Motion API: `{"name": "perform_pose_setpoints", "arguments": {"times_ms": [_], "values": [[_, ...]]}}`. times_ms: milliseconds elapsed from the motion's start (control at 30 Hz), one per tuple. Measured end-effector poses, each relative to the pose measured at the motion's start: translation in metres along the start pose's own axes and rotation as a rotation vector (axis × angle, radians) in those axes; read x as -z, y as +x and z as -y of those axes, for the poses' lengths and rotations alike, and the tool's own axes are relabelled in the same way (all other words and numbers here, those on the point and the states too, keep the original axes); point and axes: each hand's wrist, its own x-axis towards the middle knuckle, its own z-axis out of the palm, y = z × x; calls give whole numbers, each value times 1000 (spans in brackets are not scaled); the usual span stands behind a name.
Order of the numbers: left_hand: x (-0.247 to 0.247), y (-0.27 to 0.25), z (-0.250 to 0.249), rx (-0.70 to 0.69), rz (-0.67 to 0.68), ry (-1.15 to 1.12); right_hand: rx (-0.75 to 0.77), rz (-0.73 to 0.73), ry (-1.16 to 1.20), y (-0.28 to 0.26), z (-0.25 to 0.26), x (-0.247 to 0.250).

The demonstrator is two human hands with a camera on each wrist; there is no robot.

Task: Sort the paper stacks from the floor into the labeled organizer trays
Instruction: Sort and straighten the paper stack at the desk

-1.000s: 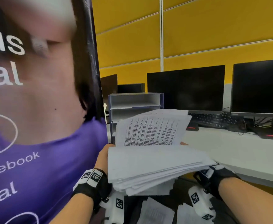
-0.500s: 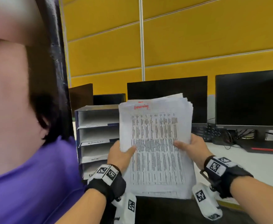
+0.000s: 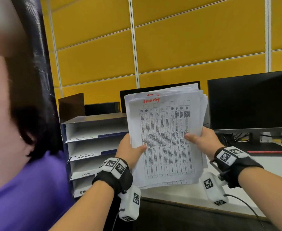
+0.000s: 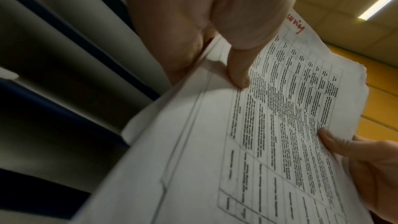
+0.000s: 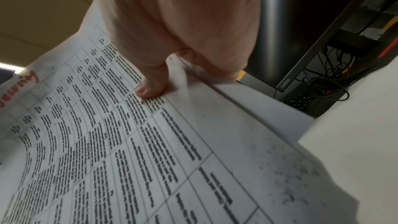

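Note:
I hold a thick paper stack [image 3: 166,139] upright in front of me; its top sheet is a printed table with a red handwritten word at the top. My left hand [image 3: 131,150] grips its left edge, thumb on the front [image 4: 239,76]. My right hand [image 3: 198,138] grips the right edge, thumb pressed on the sheet [image 5: 150,88]. Left of the stack stands the grey and blue organizer [image 3: 90,147] with several labeled trays; one label reads ADMIN [image 3: 85,157]. The stack's lower edge hangs just above the white desk [image 3: 270,167].
A large poster of a person in a purple shirt [image 3: 20,147] fills the left side. Two dark monitors [image 3: 253,100] stand behind the stack on the desk, with cables [image 5: 327,81] under the right one. Yellow wall panels rise behind.
The stack has gone from lying flat and low to standing upright in both hands, lifted to desk height in front of the organizer; the view has shifted up and closer.

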Motion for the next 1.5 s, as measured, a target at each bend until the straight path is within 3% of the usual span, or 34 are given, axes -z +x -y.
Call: {"name": "perform_pose_setpoints", "arguments": {"times_ms": [233, 433, 600, 800, 933, 1100, 1300, 1500], "values": [[-23, 17, 14, -9, 21, -59, -4, 19, 59, 16, -17, 14], [-51, 34, 10, -26, -86, -163, -53, 34, 110, 21, -31, 34], [-81, 38, -2, -69, -118, -182, -84, -59, 102, 25, -43, 52], [-101, 41, -8, -131, -157, -112, 15, -235, -25, 21, -35, 42], [-115, 35, -3, -99, -141, -125, -32, -140, -46, 12, -47, 27], [-109, 35, -3, -125, -156, -195, -30, -154, -21, 16, -44, 35], [-99, 49, 5, -64, -147, -206, 46, -91, -37, 20, -36, 38], [-113, 51, -9, -93, -166, -248, 92, -196, -57, 20, -38, 42]]}}
